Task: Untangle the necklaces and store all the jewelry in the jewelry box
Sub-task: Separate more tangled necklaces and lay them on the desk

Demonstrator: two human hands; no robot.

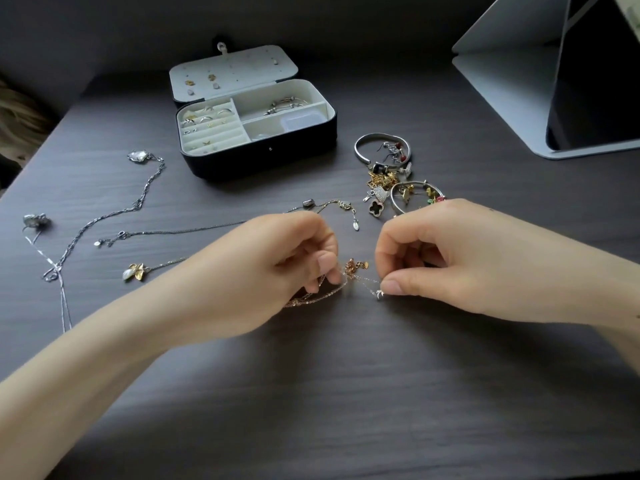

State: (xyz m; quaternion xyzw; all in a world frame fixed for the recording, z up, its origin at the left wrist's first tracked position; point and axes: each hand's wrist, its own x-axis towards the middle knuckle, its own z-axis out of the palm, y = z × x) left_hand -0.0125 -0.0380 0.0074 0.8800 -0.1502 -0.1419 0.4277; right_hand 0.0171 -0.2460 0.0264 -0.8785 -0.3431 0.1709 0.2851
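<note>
Open black jewelry box (263, 157) at back, silver necklaces (138, 202) spread left, rose-gold tangled chain (346, 275) centre

Left hand (277, 268) and right hand (446, 258) pinch a tangled rose-gold chain (349, 271) above the dark surface (346, 393); the open jewelry box (263, 157) sits beyond.

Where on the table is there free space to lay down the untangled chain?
The widest bare patch is the near part of the table, between the forearms. Another lies right of the jewelry box, before the white stand. It is crowded at the jewelry pile beyond the right hand, and left, where silver necklaces sprawl.
</note>
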